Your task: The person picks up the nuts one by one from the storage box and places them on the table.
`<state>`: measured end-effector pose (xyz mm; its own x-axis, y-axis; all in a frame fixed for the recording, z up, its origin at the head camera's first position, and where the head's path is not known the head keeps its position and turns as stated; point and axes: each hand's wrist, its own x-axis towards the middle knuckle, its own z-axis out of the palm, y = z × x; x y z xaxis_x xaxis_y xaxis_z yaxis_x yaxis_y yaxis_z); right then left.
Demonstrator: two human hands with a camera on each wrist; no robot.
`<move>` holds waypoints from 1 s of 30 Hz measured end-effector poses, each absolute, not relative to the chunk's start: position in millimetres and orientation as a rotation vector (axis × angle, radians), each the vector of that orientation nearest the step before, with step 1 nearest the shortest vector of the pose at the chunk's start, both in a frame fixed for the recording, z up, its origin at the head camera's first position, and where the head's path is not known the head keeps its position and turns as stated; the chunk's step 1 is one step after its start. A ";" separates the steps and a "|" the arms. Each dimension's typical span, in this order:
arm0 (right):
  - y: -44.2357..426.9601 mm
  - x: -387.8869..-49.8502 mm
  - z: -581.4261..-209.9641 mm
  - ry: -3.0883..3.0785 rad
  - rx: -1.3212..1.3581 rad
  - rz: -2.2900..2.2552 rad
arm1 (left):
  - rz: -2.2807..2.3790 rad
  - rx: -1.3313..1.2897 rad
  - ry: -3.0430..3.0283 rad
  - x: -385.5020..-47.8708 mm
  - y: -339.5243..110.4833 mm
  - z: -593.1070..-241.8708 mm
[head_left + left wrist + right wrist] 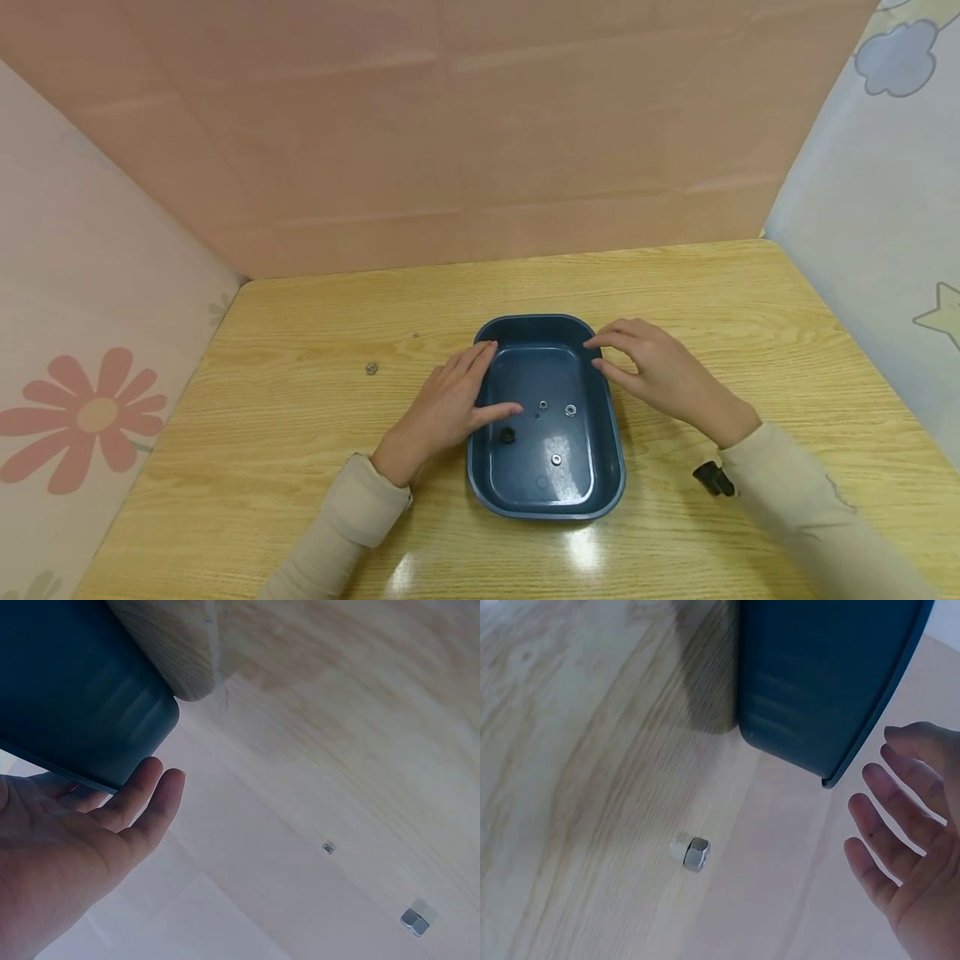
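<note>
A blue plastic tray (546, 514) stands on the wooden table, with several nuts inside. Among them are a black nut (507, 435) and silver nuts, one of them a silver nut (571, 411) right of centre. At the tray's left rim, my left hand (450, 404) rests with fingers extended and its thumb reaching over the inside. In the left wrist view, two fingers (142, 799) lie beside the tray's outer wall. My right hand (663, 371) is at the right rim, fingers spread and slightly bent, holding nothing. The right wrist view shows its fingers apart from the tray.
Left of the tray, a silver nut (371, 368) and a tiny nut (416, 335) lie on the table (300, 467). Another silver nut (697, 855) sits on the table in the right wrist view. A pink sheet (465, 150) stands along the back.
</note>
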<state>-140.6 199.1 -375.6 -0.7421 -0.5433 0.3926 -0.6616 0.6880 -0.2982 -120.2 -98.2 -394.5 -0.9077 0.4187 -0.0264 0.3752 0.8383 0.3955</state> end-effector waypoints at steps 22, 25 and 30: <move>172.1 -130.6 -380.2 -2.668 1.096 0.616 | 0.577 0.638 2.909 -119.9 -98.3 -393.8; 168.9 -131.1 -382.1 -2.669 1.128 0.611 | 0.575 0.642 2.909 -120.1 -98.4 -393.8; 163.2 -131.9 -383.8 -2.669 1.184 0.597 | 0.567 0.648 2.903 -120.3 -98.6 -392.8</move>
<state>-131.9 163.2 -383.8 -0.6734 -0.6749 0.3016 -0.7391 0.6067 -0.2927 -120.3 -98.6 -392.8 -0.9022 0.4303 -0.0284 0.3880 0.8388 0.3821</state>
